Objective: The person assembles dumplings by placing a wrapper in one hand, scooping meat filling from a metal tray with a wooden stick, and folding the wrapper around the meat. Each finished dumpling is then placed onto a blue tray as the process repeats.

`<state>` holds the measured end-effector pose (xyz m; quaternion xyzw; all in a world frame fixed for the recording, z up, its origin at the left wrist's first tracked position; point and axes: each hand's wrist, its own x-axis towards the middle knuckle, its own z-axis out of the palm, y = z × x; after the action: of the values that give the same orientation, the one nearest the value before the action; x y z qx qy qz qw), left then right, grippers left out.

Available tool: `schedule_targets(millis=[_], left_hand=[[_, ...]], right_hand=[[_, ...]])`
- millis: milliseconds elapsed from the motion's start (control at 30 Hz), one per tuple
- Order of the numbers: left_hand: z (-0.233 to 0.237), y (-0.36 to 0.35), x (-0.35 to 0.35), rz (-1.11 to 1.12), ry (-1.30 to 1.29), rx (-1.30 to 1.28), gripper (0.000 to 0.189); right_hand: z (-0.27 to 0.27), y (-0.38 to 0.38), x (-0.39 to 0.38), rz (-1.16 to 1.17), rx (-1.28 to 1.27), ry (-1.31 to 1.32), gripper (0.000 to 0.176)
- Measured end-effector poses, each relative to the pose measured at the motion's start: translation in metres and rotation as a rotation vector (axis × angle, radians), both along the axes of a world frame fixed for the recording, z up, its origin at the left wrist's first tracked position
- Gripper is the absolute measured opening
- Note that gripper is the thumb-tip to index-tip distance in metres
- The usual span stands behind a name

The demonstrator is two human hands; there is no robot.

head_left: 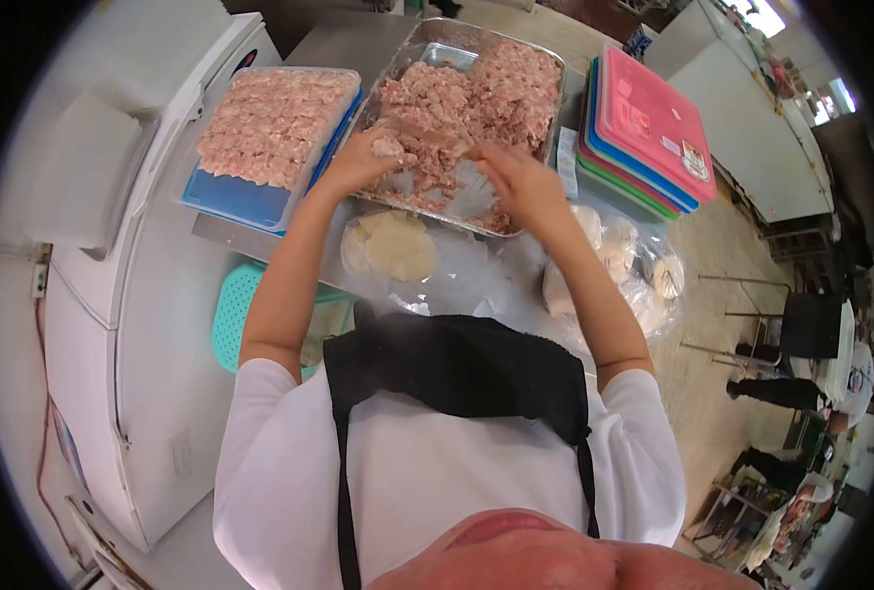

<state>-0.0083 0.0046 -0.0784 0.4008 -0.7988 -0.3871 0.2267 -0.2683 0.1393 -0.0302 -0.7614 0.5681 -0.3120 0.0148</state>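
Note:
A metal tray [547, 47] holds a large mass of ground meat filling [516, 93]. Over the tray's left near side, my left hand [358, 162] has its fingers curled around a small lump of the filling. My right hand [518, 177] is over the near right part of the tray, its fingers together at the edge of the meat; what they pinch is too small to make out. Close to the tray's near edge lies a stack of round pale dough wrappers [398, 246] on plastic. Left of the tray, a clear container [235, 197] holds rows of filled dumplings [275, 123].
Stacked coloured lids [653, 123] stand right of the tray. Bagged dough pieces [619, 256] lie by my right forearm on the metal table [334, 44]. A turquoise basket [235, 315] is below the table's left side. People [855, 383] are far right.

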Motion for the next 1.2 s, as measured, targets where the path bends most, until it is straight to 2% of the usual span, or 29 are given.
schedule_targets(millis=[33, 133, 167, 233, 267, 300, 333, 400, 433, 500, 533, 600, 633, 733, 833, 933, 1033, 1133, 1200], left_hand=[[-0.002, -0.001, 0.001, 0.040, -0.042, 0.039, 0.054], [0.016, 0.007, -0.003, 0.067, -0.098, 0.055, 0.061], [0.022, 0.011, -0.004, 0.095, -0.058, 0.036, 0.062], [0.037, 0.026, 0.001, 0.142, 0.010, -0.006, 0.064], [0.052, 0.033, 0.003, 0.118, 0.071, 0.081, 0.064], [0.070, 0.043, 0.003, 0.089, 0.132, 0.177, 0.065], [0.082, 0.049, 0.001, 0.058, 0.197, 0.269, 0.066], [0.088, 0.054, -0.004, -0.006, 0.213, -0.044, 0.061], [0.089, 0.056, -0.006, -0.036, 0.217, -0.200, 0.059], [0.087, 0.051, -0.010, -0.159, 0.155, -0.082, 0.059], [0.085, 0.050, -0.011, -0.222, 0.126, -0.025, 0.059], [0.078, 0.054, -0.011, -0.122, 0.074, -0.194, 0.049], [0.075, 0.056, -0.008, -0.064, 0.049, -0.282, 0.044], [0.058, 0.038, 0.002, -0.114, 0.277, 0.236, 0.045], [0.080, 0.055, 0.003, -0.012, 0.263, 0.224, 0.050], [0.089, 0.060, 0.016, 0.003, 0.278, 0.279, 0.054], [0.112, 0.080, 0.030, -0.078, 0.331, 0.163, 0.060], [0.108, 0.077, 0.045, -0.059, 0.187, -0.215, 0.051], [0.104, 0.068, 0.056, -0.217, 0.251, -0.196, 0.047]], right_hand=[[0.003, 0.005, 0.010, 0.067, -0.052, -0.013, 0.026], [-0.052, -0.026, -0.008, -0.048, 0.252, 0.180, 0.024], [-0.059, -0.028, -0.028, -0.064, 0.261, 0.426, 0.024], [-0.053, -0.023, -0.049, -0.049, 0.314, 0.243, 0.026], [-0.048, -0.020, -0.052, -0.040, 0.341, 0.155, 0.027], [-0.016, -0.010, -0.049, -0.045, 0.455, -0.038, 0.028], [-0.002, -0.005, -0.049, 0.012, 0.458, -0.167, 0.029], [0.018, 0.003, -0.048, 0.130, 0.462, -0.424, 0.030], [0.029, 0.006, -0.042, 0.192, 0.430, -0.379, 0.030], [0.046, 0.013, -0.020, 0.313, 0.371, -0.294, 0.030], [0.038, 0.010, -0.017, 0.328, 0.332, -0.291, 0.029], [0.037, 0.006, -0.005, 0.362, 0.255, -0.277, 0.029], [0.047, 0.008, -0.014, 0.286, 0.208, -0.109, 0.030], [0.077, 0.032, 0.013, -0.009, 0.127, 0.136, 0.028], [0.068, 0.029, 0.019, 0.013, 0.115, 0.153, 0.025], [0.089, 0.025, 0.002, 0.114, 0.064, -0.104, 0.026], [0.111, 0.040, -0.003, 0.147, 0.212, -0.246, 0.028], [0.128, 0.052, 0.024, 0.213, 0.378, -0.173, 0.031], [0.104, 0.046, 0.052, 0.311, 0.344, -0.125, 0.030]])
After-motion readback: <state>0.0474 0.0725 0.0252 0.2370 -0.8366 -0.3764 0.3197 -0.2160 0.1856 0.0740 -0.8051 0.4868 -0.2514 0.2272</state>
